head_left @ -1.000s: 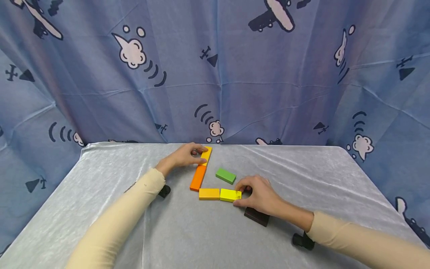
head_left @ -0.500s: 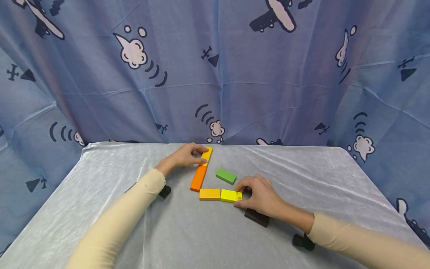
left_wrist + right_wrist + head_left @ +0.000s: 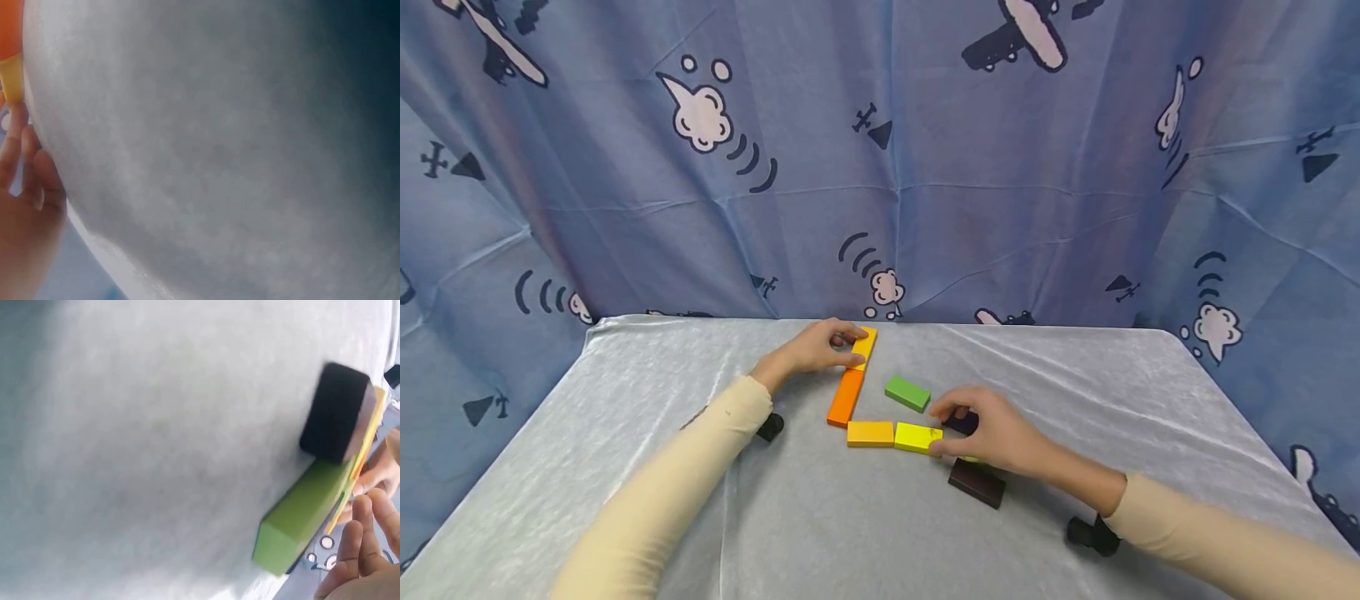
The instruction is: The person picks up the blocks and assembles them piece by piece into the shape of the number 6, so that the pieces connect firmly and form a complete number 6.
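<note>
At the far edge of the table, my left hand [image 3: 812,346] holds an amber-yellow block [image 3: 866,346], thumb near one end and a finger near the other. An orange block [image 3: 846,397] continues the line towards me. Below it, an amber block [image 3: 870,434] lies end to end with a bright yellow block [image 3: 916,437]. My right hand [image 3: 992,427] is at that yellow block's right end, thumb overlapping its near corner and the other fingers spread off it. Beneath the palm, a dark block [image 3: 961,422] and a sliver of yellow-green block [image 3: 972,459] peek out, partly hidden.
A green block [image 3: 907,393] lies behind the bright yellow one. A dark brown block [image 3: 977,483] sits just in front of my right hand. In the right wrist view, a black-looking block [image 3: 337,412] overlaps a green one [image 3: 300,519]. A patterned blue curtain [image 3: 880,167] hangs behind the table.
My right hand has drawn slightly to the right, its index finger coming off the bright yellow block and more of the dark block showing. The left hand stays on its block.
</note>
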Tool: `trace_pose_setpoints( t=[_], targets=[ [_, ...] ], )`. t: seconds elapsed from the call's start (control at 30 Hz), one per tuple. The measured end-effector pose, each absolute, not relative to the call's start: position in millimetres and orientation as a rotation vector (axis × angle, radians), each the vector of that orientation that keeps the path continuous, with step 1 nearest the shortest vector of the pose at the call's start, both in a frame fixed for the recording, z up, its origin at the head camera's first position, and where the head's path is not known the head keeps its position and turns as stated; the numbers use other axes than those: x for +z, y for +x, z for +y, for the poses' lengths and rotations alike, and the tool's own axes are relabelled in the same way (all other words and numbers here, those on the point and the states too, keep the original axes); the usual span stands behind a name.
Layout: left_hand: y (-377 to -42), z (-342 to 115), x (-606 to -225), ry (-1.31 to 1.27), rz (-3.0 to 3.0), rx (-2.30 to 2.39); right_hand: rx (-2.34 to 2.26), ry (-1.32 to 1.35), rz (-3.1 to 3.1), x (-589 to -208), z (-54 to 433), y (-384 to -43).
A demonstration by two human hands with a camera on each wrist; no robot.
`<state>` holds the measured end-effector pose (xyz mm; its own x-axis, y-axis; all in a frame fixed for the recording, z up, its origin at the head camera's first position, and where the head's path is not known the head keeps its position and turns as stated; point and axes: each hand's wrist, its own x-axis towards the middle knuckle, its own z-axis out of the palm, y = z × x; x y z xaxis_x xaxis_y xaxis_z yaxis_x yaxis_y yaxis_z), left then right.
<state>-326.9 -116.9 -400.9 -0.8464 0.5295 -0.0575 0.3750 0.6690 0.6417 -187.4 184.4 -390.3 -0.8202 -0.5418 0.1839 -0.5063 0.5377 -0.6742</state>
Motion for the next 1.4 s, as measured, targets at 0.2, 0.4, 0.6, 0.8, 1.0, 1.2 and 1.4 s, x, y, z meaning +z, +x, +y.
trace_pose_setpoints(
  t=[0.2, 0.4, 0.6, 0.8, 1.0, 1.2, 1.4],
  targets=[
    [-328, -116, -402, 0.715, 2.645, 0.938, -1.198, -0.9, 2.713, -384, 201, -188],
    [-329, -116, -403, 0.699, 2.639, 0.95, -1.215, -0.856, 2.721, -381, 216, -187],
    [-329, -118, -404, 0.692, 2.646, 0.943, -1.26, -0.939, 2.709, -382, 227, -184],
    [-329, -116, -404, 0.703, 2.642, 0.947, -1.259, -0.932, 2.713, -383, 237, -176],
    [-329, -116, -402, 0.685, 2.641, 0.947, -1.213, -0.843, 2.756, -386, 241, -167],
    [-328, -116, -401, 0.685, 2.644, 0.932, -1.264, -0.857, 2.772, -391, 244, -154],
    [-328, -115, -402, 0.707, 2.651, 0.922, -1.34, -0.759, 2.799, -396, 248, -138]
  ],
)
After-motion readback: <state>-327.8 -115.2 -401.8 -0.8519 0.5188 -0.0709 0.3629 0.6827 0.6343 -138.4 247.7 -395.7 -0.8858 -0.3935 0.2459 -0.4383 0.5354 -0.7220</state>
